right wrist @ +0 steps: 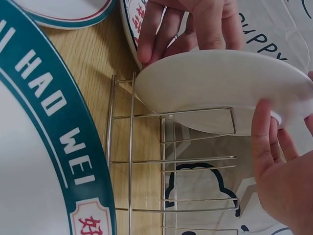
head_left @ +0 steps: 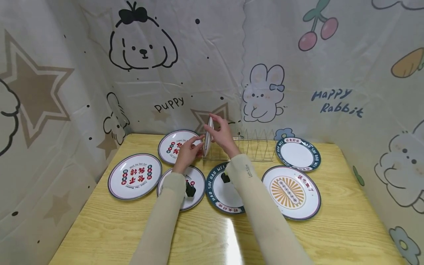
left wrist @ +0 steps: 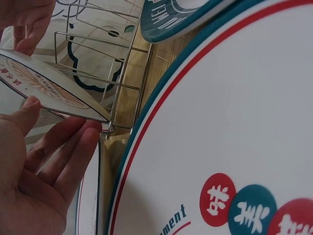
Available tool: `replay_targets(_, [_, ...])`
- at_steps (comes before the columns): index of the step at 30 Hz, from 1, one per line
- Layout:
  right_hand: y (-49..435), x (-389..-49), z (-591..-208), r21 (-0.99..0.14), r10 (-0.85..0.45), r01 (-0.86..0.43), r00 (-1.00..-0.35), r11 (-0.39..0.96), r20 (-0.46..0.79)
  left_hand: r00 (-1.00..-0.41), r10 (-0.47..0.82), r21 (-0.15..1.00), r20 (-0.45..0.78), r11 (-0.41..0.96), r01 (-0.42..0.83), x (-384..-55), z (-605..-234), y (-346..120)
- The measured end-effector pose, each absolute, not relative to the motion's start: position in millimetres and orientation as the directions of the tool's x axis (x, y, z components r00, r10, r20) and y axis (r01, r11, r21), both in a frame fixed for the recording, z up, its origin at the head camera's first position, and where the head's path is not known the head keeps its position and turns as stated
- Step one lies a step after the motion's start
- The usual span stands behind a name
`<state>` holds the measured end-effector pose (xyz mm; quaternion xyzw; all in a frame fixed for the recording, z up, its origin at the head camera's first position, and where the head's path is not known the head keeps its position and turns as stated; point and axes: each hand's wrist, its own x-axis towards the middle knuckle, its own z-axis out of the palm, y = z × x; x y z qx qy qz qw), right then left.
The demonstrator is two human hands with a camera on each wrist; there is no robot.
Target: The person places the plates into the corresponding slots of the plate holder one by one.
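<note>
At the left end of the wire rack [head_left: 239, 160]: the held plate [right wrist: 210, 90] stands up on its edge, tipped a little. I cannot tell if its bottom sits in a slot.
Held plate's sides: its plain white back faces the rack, and its front, with an orange sun picture, faces left.
Left hand [head_left: 188, 153]: holds the low, near edge between thumb and fingers.
Right hand [head_left: 223, 134]: pinches the plate higher up, with the thumb on the white back.
Rack: thin shiny wires, near the back of the table [head_left: 109, 228].
Plates on the left: the far left plate [head_left: 134, 176] and the back left plate [head_left: 173, 148] lie flat, both with red writing. The near left plate [head_left: 198, 190] lies under the left arm.
Plate in the middle: a green-rimmed plate [head_left: 223, 193] lies in front of the rack, partly under the right sleeve [head_left: 268, 217].
Plates on the right: a sun plate [head_left: 288, 192] lies near, and a small-looking green-edged plate [head_left: 298, 154] lies behind it.
Cloth [head_left: 205, 55]: hangs behind, with a puppy and bunnies.
</note>
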<state>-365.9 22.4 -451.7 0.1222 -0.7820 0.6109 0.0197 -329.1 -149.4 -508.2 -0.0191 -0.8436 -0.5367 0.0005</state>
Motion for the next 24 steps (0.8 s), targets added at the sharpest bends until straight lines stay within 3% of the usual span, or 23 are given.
replay_targets(24, [65.1,-348.3,-422.7,-0.937,-0.278,-0.232,-0.948,0.261,0.157,-0.998,0.033,0.905,0.062,0.420,0.070,-329.5,-510.9,-147.7])
